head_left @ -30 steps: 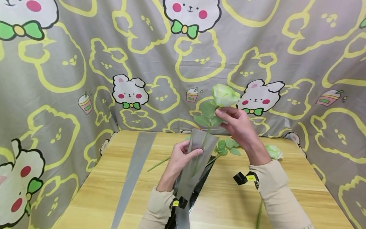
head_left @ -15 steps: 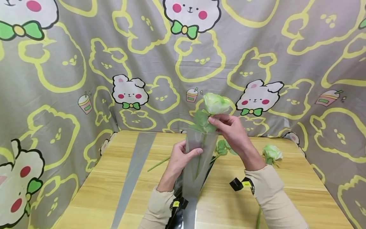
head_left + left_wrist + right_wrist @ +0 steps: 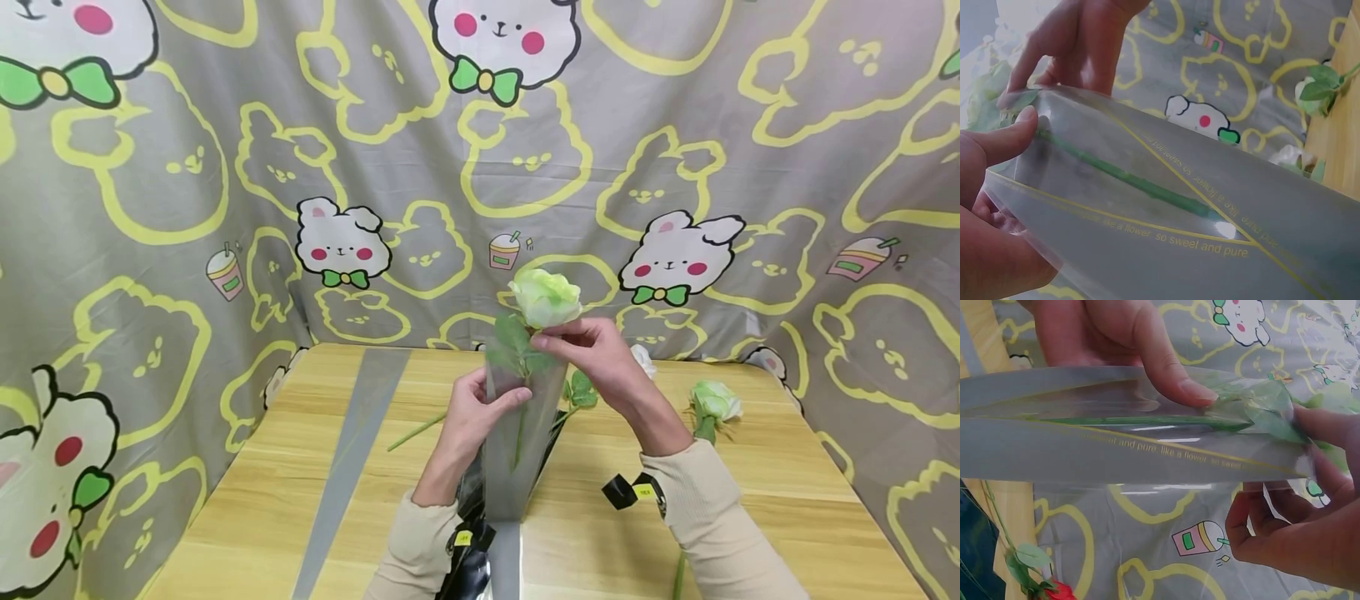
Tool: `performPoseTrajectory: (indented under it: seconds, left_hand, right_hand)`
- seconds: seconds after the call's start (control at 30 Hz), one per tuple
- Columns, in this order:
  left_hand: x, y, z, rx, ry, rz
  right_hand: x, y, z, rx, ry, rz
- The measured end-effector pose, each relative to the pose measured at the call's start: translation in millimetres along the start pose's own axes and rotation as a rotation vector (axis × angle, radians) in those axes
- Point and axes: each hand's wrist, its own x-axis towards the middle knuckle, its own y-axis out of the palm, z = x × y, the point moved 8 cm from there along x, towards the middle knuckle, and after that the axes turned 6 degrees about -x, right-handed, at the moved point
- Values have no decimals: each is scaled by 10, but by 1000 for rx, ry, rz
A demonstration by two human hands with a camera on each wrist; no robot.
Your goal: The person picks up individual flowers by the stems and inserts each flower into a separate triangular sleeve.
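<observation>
A pale green rose (image 3: 546, 297) stands upright above the table, its stem and lower leaves inside a clear, grey-edged flower sleeve (image 3: 506, 496). My right hand (image 3: 600, 354) pinches the rose just under its bloom, at the sleeve's mouth. My left hand (image 3: 468, 417) grips the sleeve from the left, thumb across the front and fingers behind. Through the plastic, the left wrist view shows the green stem (image 3: 1141, 181) ending partway down, between gold printed lines. In the right wrist view, leaves (image 3: 1266, 412) press against the plastic near the mouth.
Another pale green rose (image 3: 716, 400) lies at right on the wooden table (image 3: 600, 533). Behind my right hand is a white flower (image 3: 642, 361). A flat grey-edged sleeve (image 3: 352, 467) lies left, black wrapping (image 3: 471, 500) under my hands. The right wrist view shows a red flower (image 3: 1059, 591).
My right hand has moved down and left with the rose, so its stem and lower leaves sit deeper in the sleeve. The sleeve has swung more upright; my left hand keeps its grip.
</observation>
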Motion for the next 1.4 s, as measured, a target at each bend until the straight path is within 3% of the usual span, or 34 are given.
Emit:
performPoseTrajectory:
  seconds: [0.3, 0.47, 0.63, 0.83, 0.97, 1.3, 1.4]
  left_hand:
    - [-22, 34, -10, -4, -9, 28]
    - [-26, 69, -21, -23, -16, 60]
    - [-42, 131, -59, -57, -21, 98]
    - [-94, 203, -134, -232, -22, 143]
    - [-116, 196, -192, -288, -11, 117]
    - [-150, 237, -357, -258, 9, 118]
    - [-156, 239, -381, -262, 9, 112]
  right_hand:
    - [0, -17, 12, -115, 51, 107]
    - [-8, -59, 38, -25, 98, 100]
    - [-9, -89, 101, 48, 83, 70]
    - [-2, -96, 179, 14, 58, 65]
    - [-15, -91, 208, -22, 64, 80]
    - [-46, -47, 334, -172, 97, 248]
    - [-55, -64, 398, -191, 119, 265]
